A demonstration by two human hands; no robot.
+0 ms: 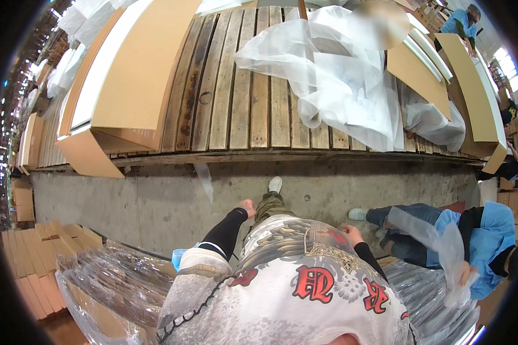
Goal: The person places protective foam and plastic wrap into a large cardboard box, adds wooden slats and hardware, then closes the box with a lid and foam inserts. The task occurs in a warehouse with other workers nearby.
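My left hand (247, 208) hangs at my side beside my green trouser leg, below a black sleeve. Its fingers are curled in, and nothing shows in them. On the other side, my right hand (351, 234) is low against my printed shirt, which hides part of it; its finger position is unclear. In front of me a slatted wooden platform (218, 86) carries an open cardboard box (135, 75) at the left, with a white panel inside. Crumpled translucent wrapping sheet (351, 86) lies over the slats to the right.
A co-worker in a blue shirt (495, 236) at my right handles a translucent sheet (426, 230). Behind me are plastic-wrapped stacks (115, 282) and cardboard pieces (31, 259). Another open carton (472, 92) stands at the platform's right end; a second person (461, 24) is beyond.
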